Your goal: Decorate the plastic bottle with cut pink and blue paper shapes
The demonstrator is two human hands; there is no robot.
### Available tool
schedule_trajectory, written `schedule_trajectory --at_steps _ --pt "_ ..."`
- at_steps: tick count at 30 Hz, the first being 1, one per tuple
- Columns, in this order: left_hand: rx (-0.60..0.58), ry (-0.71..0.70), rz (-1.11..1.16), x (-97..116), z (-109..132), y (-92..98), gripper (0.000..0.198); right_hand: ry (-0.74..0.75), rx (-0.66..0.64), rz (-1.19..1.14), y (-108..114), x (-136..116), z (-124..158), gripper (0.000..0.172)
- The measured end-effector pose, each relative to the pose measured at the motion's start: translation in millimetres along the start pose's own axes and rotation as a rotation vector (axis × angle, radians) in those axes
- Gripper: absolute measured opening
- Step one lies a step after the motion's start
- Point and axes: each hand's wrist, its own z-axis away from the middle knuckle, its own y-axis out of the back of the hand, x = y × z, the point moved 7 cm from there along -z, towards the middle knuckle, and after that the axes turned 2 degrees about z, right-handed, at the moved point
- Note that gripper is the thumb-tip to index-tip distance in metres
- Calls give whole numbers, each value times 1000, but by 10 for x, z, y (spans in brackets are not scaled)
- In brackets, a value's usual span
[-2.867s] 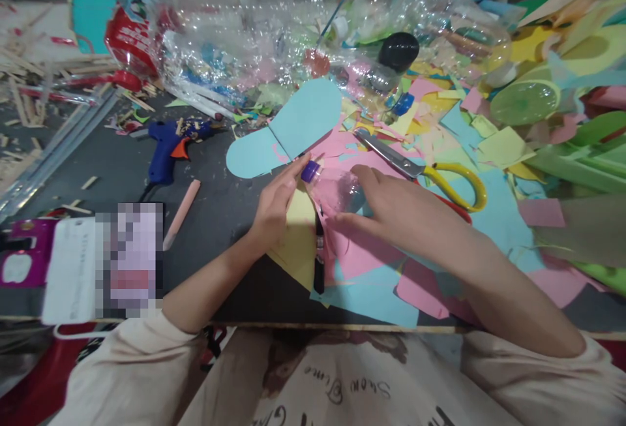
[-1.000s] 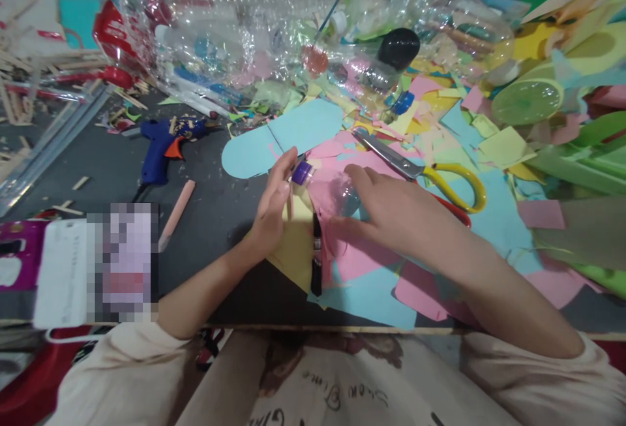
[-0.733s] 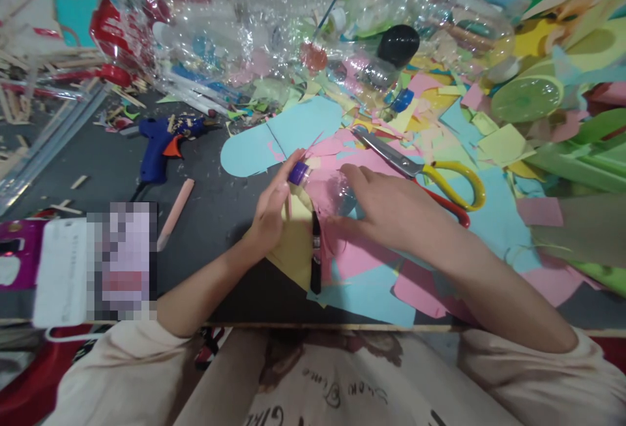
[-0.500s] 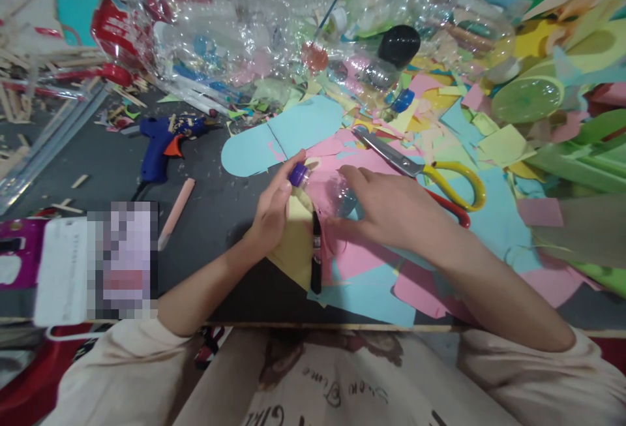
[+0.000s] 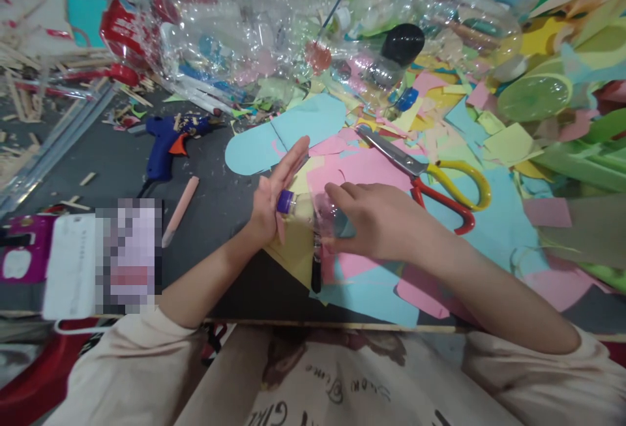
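Note:
A small clear plastic bottle (image 5: 306,207) with a purple cap (image 5: 285,202) lies sideways between my hands, above the paper. My right hand (image 5: 381,217) has its thumb and fingers curved around the bottle's right end. At the cap end is my left hand (image 5: 270,204), its fingers stretched out and its palm against or very close to the cap. Beneath the bottle are pink paper (image 5: 364,178), yellow paper (image 5: 291,246) and a black-handled tool (image 5: 317,269), partly covered. Scissors (image 5: 440,191) with yellow and red handles lie beyond my right hand.
A blue glue gun (image 5: 161,145) and a pinkish stick (image 5: 180,211) lie to the left. Light blue paper cutouts (image 5: 249,149) sit ahead. Clear bottles (image 5: 220,28) and paper scraps (image 5: 430,106) crowd the back. A white card (image 5: 71,266) is near the front edge.
My left fingers have straightened away from the purple cap. The bottle has turned level, its cap end moving left and toward me, while my right hand stays around the other end.

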Motion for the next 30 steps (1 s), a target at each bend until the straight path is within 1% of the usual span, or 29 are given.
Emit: schedule_trajectory --at_steps 3,6,9,13,16,20,23,25,27,28,29,30 --pt "-28 32 24 -23 20 -32 77 17 17 11 -4 -16 -4 39" --pt "-62 39 63 -56 48 -56 74 20 6 28 -12 -26 -4 39" --pt "-72 38 36 -81 64 -50 73 24 4 38 -9 -32 -4 40" --pt "-88 18 13 -73 64 -44 72 28 -3 37 -26 -26 -10 42" --pt "-92 -14 15 -44 64 -50 67 26 2 43 -32 -34 -15 43" --pt "-84 -71 37 -19 72 -72 63 23 15 62 22 -72 41 44" --pt "-16 -93 53 -44 66 -23 68 9 92 118 136 -22 180 43" --pt "78 -102 -26 -55 57 66 64 -12 162 169 217 95 307 44" --pt "149 -106 -233 -28 55 143 49 -25 186 220 251 251 425 49" --pt "131 -124 -364 8 54 138 40 -40 194 247 262 334 473 48" --pt "58 -161 -491 52 55 87 32 -73 207 271 274 419 513 47" --pt "-54 -217 -603 96 67 0 26 -103 206 289 273 487 540 47"
